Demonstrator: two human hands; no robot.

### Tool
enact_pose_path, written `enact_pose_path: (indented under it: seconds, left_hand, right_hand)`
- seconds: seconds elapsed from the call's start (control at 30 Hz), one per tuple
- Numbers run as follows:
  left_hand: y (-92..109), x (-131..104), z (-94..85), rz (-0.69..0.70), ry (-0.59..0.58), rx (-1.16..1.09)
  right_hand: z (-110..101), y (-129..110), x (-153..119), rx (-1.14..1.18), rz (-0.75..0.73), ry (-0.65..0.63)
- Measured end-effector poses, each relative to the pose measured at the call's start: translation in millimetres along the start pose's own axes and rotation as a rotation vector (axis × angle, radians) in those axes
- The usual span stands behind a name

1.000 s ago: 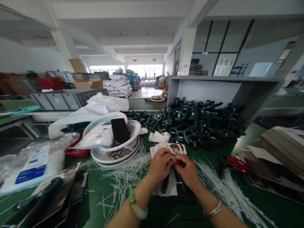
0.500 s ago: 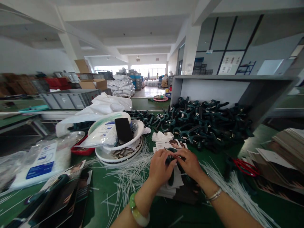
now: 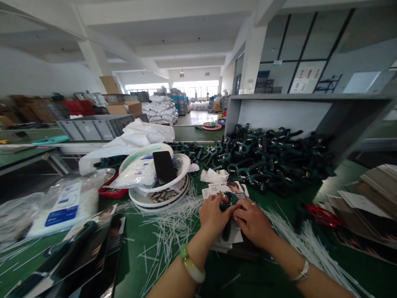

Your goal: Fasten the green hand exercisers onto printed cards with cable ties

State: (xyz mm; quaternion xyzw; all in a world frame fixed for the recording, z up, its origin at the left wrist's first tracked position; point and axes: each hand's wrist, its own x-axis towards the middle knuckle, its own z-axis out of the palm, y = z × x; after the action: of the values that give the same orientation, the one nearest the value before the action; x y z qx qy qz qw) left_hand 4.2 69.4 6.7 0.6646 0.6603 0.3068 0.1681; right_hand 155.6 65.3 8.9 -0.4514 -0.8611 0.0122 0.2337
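Observation:
My left hand (image 3: 213, 215) and my right hand (image 3: 253, 221) meet over a dark green hand grip (image 3: 228, 203) that lies on a stack of printed cards (image 3: 228, 188). Both hands pinch the grip, whose handle runs down between them onto the cards. Loose white plastic ties (image 3: 173, 219) are strewn on the green table (image 3: 161, 269) around the hands. A large heap of the same dark green grips (image 3: 269, 159) spills from a tipped grey crate (image 3: 310, 111) just beyond.
Stacked white bowls (image 3: 161, 194) with metal parts and a black phone (image 3: 164, 167) sit to the left. Red scissors (image 3: 324, 215) and card stacks (image 3: 372, 194) lie at right. Bags of white ties (image 3: 65, 203) and finished packs (image 3: 77, 260) are at left.
The view has swung slightly left, shifting everything rightward in frame. My hands have drawn together higher on the grip, with its rounded top now showing between them.

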Motion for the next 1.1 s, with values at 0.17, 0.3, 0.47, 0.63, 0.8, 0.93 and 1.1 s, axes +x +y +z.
enact_pose_path:
  seconds: [0.17,0.3,0.47,0.63,0.8,0.93,1.1]
  left_hand:
    - [2,15,-2.3,0.011,-0.102,0.019]
    - [2,21,-5.4,0.026,-0.166,0.03]
    - [7,19,-4.4,0.02,-0.14,0.033]
    - [13,15,0.0,0.03,-0.093,0.071]
    - [5,3,-14.1,0.158,0.17,0.047]
    - [-29,-18,-20.9,0.048,0.392,-0.19]
    - [-56,-42,-6.2,-0.124,0.132,-0.661]
  right_hand:
    - [7,11,-6,0.157,0.051,0.148]
    - [10,18,-10,0.196,0.156,0.266]
    - [6,13,-8,0.256,-0.038,0.186]
    - [-6,9,-6,0.238,-0.149,0.081]
    - [-28,1,-16,0.119,-0.124,-0.087]
    - [-33,-14,-24,-0.14,-0.101,-0.165]
    - [-26,-30,-20,-0.337,-0.214,-0.124]
